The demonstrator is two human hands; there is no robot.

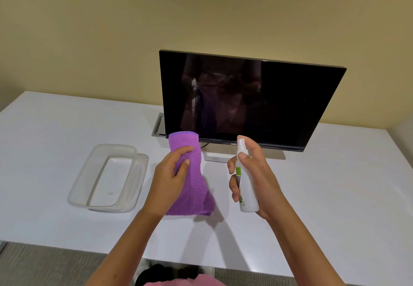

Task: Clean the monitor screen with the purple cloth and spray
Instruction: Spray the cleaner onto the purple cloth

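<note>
A black monitor (279,98) stands on the white table, its dark screen showing a patch of fine droplets on the left side. My left hand (169,176) grips a folded purple cloth (194,191), held upright in front of the screen's lower left corner. My right hand (257,174) holds a white spray bottle (245,187) with a green label, upright below the screen's lower edge. Its index finger lies on the nozzle top, which faces the screen.
A clear plastic tub (107,178) sits on its lid to the left of my hands. The white table (335,196) reaches to the beige wall behind the monitor. A grey cable slot (158,124) lies behind the monitor's left edge.
</note>
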